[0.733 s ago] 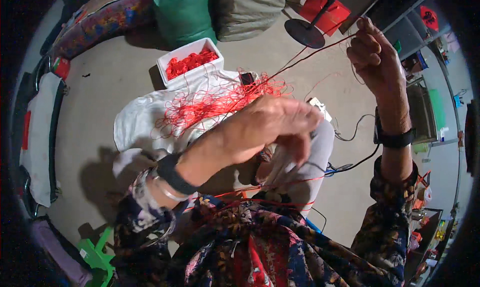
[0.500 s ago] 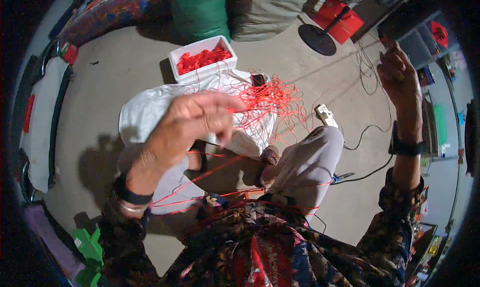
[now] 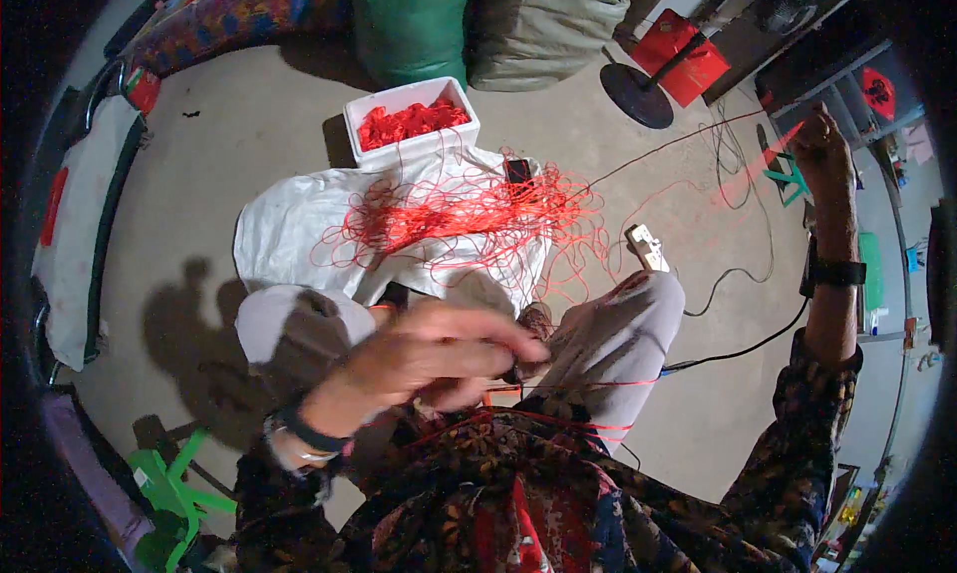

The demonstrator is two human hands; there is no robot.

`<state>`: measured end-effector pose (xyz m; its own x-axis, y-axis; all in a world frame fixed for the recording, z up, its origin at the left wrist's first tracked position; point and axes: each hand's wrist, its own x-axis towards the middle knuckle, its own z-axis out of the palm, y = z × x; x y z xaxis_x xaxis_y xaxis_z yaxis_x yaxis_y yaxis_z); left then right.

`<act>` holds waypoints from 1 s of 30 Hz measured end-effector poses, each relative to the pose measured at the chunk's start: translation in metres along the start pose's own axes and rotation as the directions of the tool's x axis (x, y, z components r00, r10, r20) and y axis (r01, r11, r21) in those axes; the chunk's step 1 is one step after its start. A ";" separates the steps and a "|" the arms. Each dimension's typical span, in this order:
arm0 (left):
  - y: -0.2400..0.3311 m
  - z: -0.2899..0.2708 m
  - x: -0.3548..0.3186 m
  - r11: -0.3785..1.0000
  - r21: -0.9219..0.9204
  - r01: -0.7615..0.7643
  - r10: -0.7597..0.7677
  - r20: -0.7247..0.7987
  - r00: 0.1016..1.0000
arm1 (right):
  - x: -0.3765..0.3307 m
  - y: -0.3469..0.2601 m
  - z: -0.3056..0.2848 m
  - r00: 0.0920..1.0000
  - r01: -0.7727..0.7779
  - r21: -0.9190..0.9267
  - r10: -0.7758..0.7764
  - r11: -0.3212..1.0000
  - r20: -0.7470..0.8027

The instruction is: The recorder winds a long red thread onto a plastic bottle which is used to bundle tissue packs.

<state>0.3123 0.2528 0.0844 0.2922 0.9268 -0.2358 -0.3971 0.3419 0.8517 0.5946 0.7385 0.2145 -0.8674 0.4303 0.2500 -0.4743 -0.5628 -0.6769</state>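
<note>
A tangled heap of thin red cord is spread over a white sack on the floor. My right hand is raised far out to the right, its fingers closed on the red cord; a blurred red streak slants down-left from it. Low over my lap, my left hand is smeared by motion, with fingers pressed together in a pinch. What they hold, if anything, cannot be made out. Strands of red cord cross my lap and right knee, close to the left fingertips.
A white foam box of red cord stands behind the sack. A black phone lies beside the heap. Right of it are a white power strip with cables and a fan base. A green stool is at lower left.
My left hand has dropped from over the sack to my lap, uncovering the cord heap. My right hand has shifted slightly right and lower, with a red streak now trailing from it.
</note>
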 end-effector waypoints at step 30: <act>-0.018 -0.317 -0.001 0.988 0.048 -0.148 0.143 -0.662 0.736 | 0.099 0.401 -0.022 0.804 -0.338 -0.849 0.594 0.407 -0.036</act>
<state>0.0430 0.2955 -0.0793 -0.4177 0.8336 -0.3615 -0.3934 0.1927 0.8990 0.3216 0.5714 -0.0471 -0.9735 0.0368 -0.2257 0.2282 0.2247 -0.9473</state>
